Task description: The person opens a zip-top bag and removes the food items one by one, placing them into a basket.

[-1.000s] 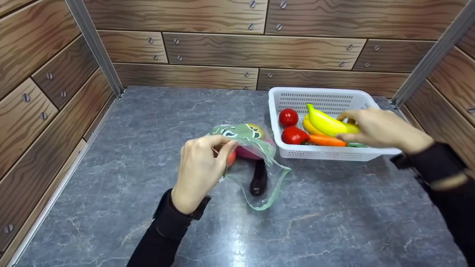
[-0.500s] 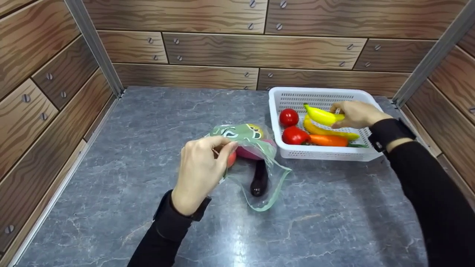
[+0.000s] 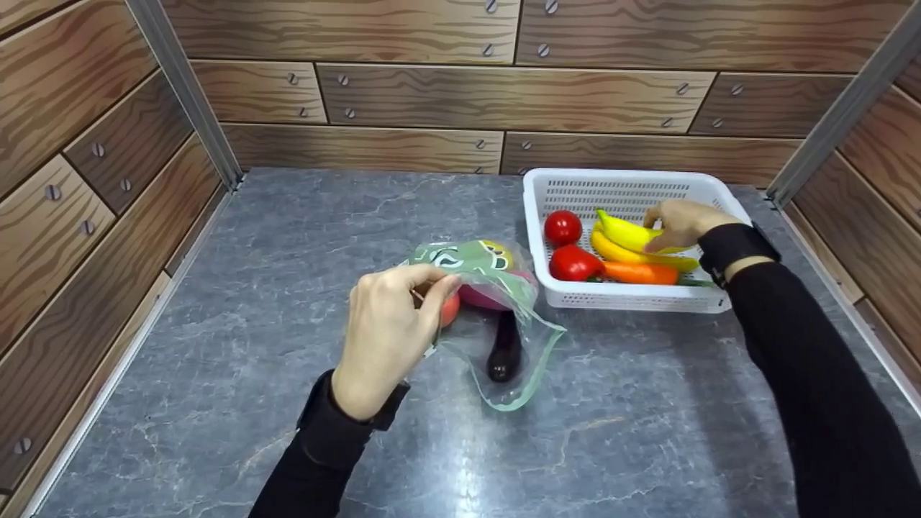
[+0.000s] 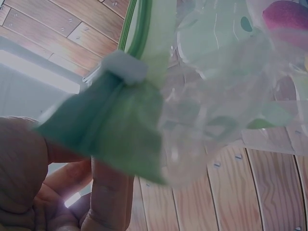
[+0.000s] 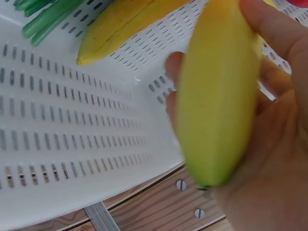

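My left hand [image 3: 388,324] pinches the edge of a clear zip bag [image 3: 460,255] with green print between thumb and fingers; its green zip edge [image 4: 139,29] shows in the left wrist view. The bag lies mouth toward me, with an eggplant [image 3: 505,356], a magenta item [image 3: 483,296] and a reddish round item [image 3: 450,309] in or under its film. Over the white basket [image 3: 633,296], my right hand [image 3: 687,219] grips a yellow banana [image 5: 219,96], fingers round one side and thumb on the other. A second banana [image 3: 611,252] lies below it.
In the basket are a tomato [image 3: 563,228], a red bell pepper [image 3: 574,264], a carrot [image 3: 640,273] and green stalks [image 5: 53,19]. Wood-patterned walls [image 3: 410,97] enclose the grey marbled table [image 3: 288,237] at the back and both sides.
My right hand first moved left and back with the banana, uncovering the second banana, and then slightly lower. The left hand and the bag have stayed in place.
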`<state>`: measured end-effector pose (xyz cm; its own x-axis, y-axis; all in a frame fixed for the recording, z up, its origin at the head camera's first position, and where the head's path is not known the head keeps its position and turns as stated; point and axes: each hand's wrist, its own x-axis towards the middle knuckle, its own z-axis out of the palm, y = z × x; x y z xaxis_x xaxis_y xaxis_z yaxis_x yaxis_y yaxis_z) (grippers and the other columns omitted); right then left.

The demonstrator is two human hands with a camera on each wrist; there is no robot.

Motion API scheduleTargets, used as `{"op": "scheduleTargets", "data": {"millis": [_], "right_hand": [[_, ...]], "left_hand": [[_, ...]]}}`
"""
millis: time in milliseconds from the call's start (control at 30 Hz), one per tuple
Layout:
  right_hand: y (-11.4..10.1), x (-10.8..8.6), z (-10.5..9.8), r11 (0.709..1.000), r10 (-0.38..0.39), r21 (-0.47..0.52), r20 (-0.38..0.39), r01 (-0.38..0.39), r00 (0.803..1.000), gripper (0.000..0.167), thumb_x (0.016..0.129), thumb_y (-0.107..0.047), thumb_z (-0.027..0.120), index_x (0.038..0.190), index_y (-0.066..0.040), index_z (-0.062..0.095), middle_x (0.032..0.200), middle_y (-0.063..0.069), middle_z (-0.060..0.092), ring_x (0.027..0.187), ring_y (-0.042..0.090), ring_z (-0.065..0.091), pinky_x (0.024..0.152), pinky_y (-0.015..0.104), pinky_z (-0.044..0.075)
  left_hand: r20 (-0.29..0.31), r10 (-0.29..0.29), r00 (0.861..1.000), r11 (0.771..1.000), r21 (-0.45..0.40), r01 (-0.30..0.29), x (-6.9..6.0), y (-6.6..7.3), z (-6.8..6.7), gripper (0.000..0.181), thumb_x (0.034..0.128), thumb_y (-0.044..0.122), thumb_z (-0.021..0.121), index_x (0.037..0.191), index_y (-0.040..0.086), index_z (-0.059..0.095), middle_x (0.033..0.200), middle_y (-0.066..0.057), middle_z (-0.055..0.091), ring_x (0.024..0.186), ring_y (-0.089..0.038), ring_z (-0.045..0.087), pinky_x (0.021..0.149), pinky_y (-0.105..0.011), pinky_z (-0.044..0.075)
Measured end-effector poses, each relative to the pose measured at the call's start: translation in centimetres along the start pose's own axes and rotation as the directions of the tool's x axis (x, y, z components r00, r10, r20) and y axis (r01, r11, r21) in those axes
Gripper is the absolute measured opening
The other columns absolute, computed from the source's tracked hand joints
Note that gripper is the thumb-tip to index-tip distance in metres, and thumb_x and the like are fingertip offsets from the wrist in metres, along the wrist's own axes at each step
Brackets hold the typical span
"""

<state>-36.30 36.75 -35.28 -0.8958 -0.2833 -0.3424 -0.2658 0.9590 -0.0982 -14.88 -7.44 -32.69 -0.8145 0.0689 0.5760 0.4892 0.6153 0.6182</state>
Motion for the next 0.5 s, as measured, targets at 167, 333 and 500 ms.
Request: {"op": "scheduleTargets", "data": {"millis": [167, 333, 500], "right_hand": [[-0.12, 0.48, 0.11, 1.0, 0.018, -0.014, 0.035, -0.018, 0.999, 0.05, 0.097, -0.022, 0.071, 0.133, 0.012, 0.061, 0.128, 0.039, 0.064, 0.115, 0.052, 0.064, 0.101, 0.062, 0.052], [0.08, 0.73, 0.4, 1.0, 0.023, -0.007, 0.02, -0.023, 1.0, 0.046, 0.096, -0.016, 0.07, 0.13, 0.014, 0.063, 0.138, 0.042, 0.058, 0.128, 0.06, 0.055, 0.108, 0.066, 0.048], [0.47, 1.06, 0.62, 0.999, 0.043, 0.02, 0.036, -0.044, 0.998, 0.048, 0.097, -0.016, 0.068, 0.133, 0.015, 0.061, 0.143, 0.044, 0.053, 0.133, 0.061, 0.05, 0.111, 0.067, 0.045]], "left_hand": [[0.0, -0.006, 1.0, 1.0, -0.004, 0.006, -0.02, -0.12, 0.02, 0.012, 0.0941, 0.023, 0.08, 0.09, 0.013, 0.084, 0.071, 0.001, 0.077, 0.059, -0.007, 0.064, 0.058, -0.025, 0.05], [-0.005, -0.006, 1.0, 1.0, 0.006, 0.006, 0.03, -0.02, -0.11, 0.012, 0.0932, 0.024, 0.081, 0.09, 0.012, 0.084, 0.071, 0.001, 0.076, 0.058, -0.007, 0.063, 0.058, -0.025, 0.048], [-0.011, 0.002, 1.0, 1.0, 0.005, -0.002, 0.05, -0.21, -0.13, 0.012, 0.0935, 0.023, 0.081, 0.09, 0.013, 0.084, 0.07, 0.002, 0.076, 0.057, -0.007, 0.062, 0.057, -0.024, 0.047]]}}
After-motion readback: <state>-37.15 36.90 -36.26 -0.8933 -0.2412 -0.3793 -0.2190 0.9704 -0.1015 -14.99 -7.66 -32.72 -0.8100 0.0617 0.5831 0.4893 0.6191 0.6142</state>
